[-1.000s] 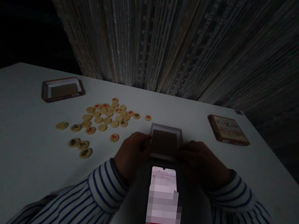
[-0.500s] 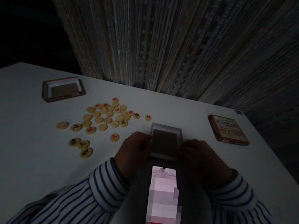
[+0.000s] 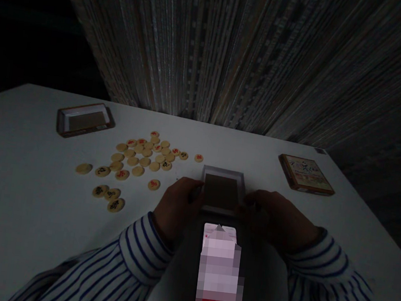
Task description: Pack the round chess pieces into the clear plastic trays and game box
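A small open box [image 3: 224, 172] with pale walls and a dark brown inside floor lies in front of me. My left hand [image 3: 178, 208] is closed on its left wall, the thumb and fingers near the rim. At the opposite wall, my right hand [image 3: 281, 220] has its fingers bent around the right edge; its lower fingers are dim in shadow. Just below the box, between my wrists, a phone [image 3: 220, 232] glows, most of its screen blurred out. Round wooden Chinese chess pieces [image 3: 133, 161] are scattered left of my left hand, some showing red or black characters.
An open box [image 3: 83, 131] with a pale lining sits at the table's back left. Toward the right lies a flat box [image 3: 308, 175] with a printed top. A patterned curtain [image 3: 204, 49] hangs behind the white table [image 3: 32, 232]. The light is dim.
My right hand has shifted slightly right, and its fingers have changed position along the box's right edge. My left hand, the box and the chess pieces stay where they were.
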The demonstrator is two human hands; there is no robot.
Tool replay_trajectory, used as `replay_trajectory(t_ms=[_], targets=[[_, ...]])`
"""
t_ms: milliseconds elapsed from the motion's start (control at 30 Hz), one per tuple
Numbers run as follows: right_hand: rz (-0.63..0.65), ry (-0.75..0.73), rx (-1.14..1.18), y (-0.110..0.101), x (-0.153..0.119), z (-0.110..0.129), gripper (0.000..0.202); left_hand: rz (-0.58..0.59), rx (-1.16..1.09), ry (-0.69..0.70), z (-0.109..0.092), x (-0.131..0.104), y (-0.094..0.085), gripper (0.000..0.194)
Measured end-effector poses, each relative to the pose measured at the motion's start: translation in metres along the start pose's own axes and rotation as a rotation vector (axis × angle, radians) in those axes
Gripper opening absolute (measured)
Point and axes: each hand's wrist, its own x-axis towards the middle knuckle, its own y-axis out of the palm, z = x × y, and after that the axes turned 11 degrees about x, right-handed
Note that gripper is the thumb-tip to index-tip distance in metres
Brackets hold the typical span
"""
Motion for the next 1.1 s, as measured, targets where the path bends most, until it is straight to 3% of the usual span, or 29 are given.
replay_trajectory(t_ms=[600,967,1100], targets=[[0.012,-0.014,-0.013,0.0010,0.0003,0.0025,0.022,0.025,-0.030,-0.013,0.0019,0.0000,0.0014,0.021],[0.200,-0.034,0.054,-0.0004,-0.0040,-0.0012,0.026,0.019,-0.028,-0.007,0.0015,0.0003,0.0018,0.020],[0.194,-0.027,0.051,0.0010,-0.0036,-0.0020,0.025,0.025,-0.019,-0.009,0.0012,0.0004,0.0019,0.020]])
